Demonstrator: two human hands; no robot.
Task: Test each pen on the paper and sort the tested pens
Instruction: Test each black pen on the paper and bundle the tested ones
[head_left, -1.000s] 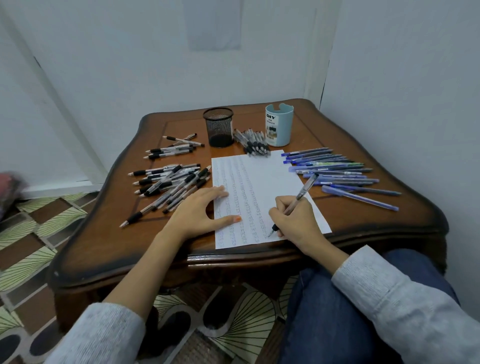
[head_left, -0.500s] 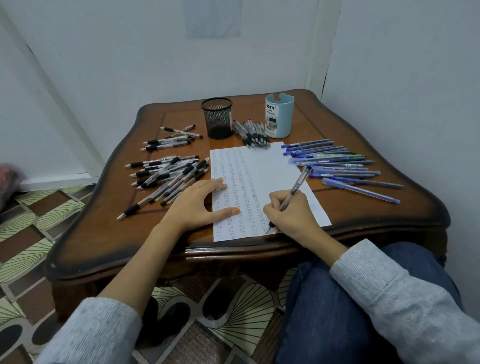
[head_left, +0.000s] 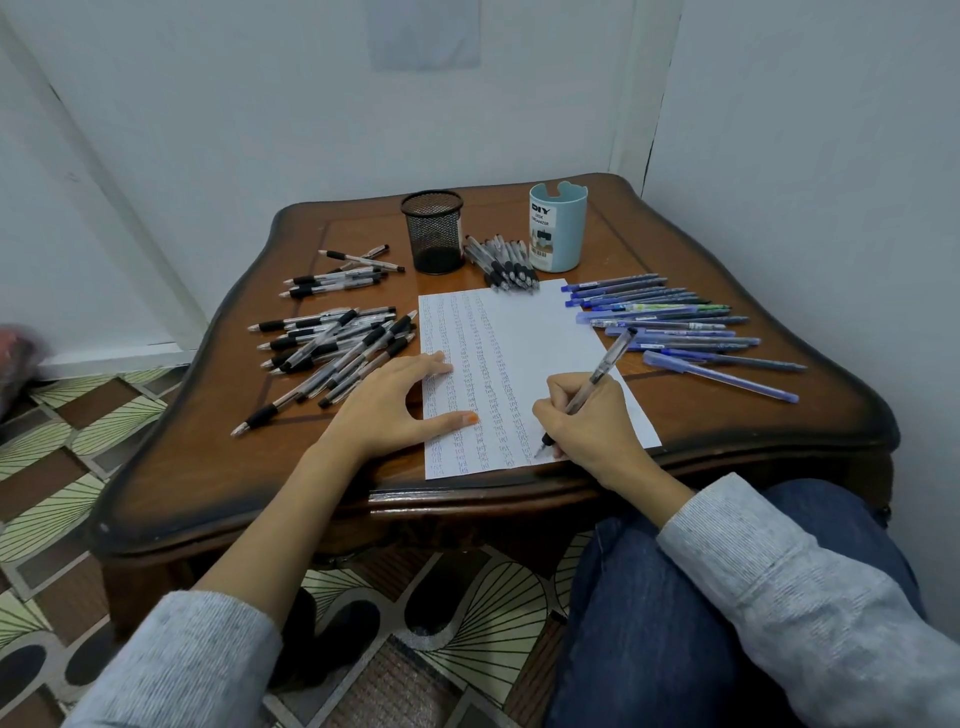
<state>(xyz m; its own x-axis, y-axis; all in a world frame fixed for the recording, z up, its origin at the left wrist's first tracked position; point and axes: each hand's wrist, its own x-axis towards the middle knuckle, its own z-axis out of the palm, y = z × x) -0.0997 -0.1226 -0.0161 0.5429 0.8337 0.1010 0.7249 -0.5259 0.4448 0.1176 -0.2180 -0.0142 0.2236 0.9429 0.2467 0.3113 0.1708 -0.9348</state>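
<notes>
Pinning the paper (head_left: 519, 338) with the left hand (head_left: 389, 410), fingers (head_left: 423, 365) straight, should let the right hand (head_left: 587, 431), pinching the pen (head_left: 605, 364), scribble cleanly at the worktop's (head_left: 208, 467) near edge.

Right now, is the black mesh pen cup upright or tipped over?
Upright. The black mesh cup stands on its base on the table, its round rim facing up; nothing sticks out of it.

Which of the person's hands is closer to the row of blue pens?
Right. The right hand, holding a pen, writes on the paper just short of the blue pens; the left hand rests flat on the paper's opposite edge, farther away.
</notes>
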